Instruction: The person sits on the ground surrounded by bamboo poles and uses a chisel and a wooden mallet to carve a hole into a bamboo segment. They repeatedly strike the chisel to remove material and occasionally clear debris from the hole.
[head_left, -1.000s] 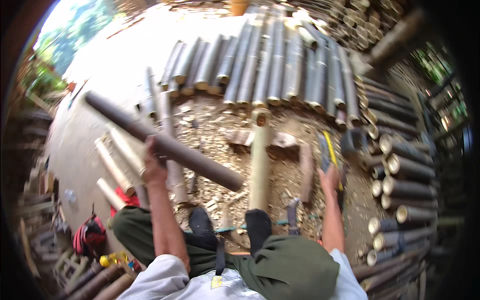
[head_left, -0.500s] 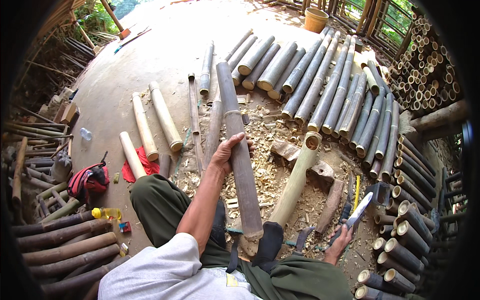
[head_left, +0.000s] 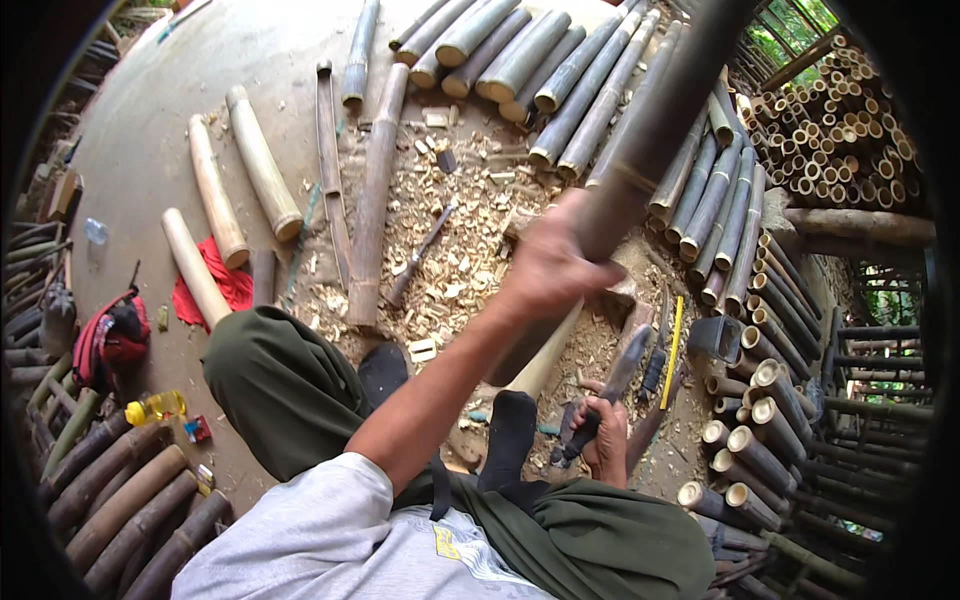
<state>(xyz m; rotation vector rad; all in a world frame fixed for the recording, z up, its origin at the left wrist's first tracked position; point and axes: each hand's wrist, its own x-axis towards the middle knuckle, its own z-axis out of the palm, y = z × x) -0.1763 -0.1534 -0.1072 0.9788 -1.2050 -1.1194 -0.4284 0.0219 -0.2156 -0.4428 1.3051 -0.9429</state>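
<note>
Presently, the dark bamboo tube [head_left: 642, 170] is raised, tilted, w/ its upper end cut off by the pic. edge at top R. The L hand [head_left: 556, 262] is clamped on it approx. midway; this hand is a bit blurred, so the exact place of each finger I cannot tell. Lower, the R hand [head_left: 603, 437] has its fingers closed together on the handle of a knife [head_left: 624, 366], blade pointing up & slightly R. Behind the tube, a pale bamboo piece [head_left: 548, 357] is partly hidden. Nr. the knife, to its R, lies a yellow strip [head_left: 673, 345]. Wood chips [head_left: 462, 265] cover the ground, w/ a slim dark tool [head_left: 424, 252] on them. Further L: a red cloth [head_left: 222, 287] & a red bag [head_left: 112, 340].
</note>
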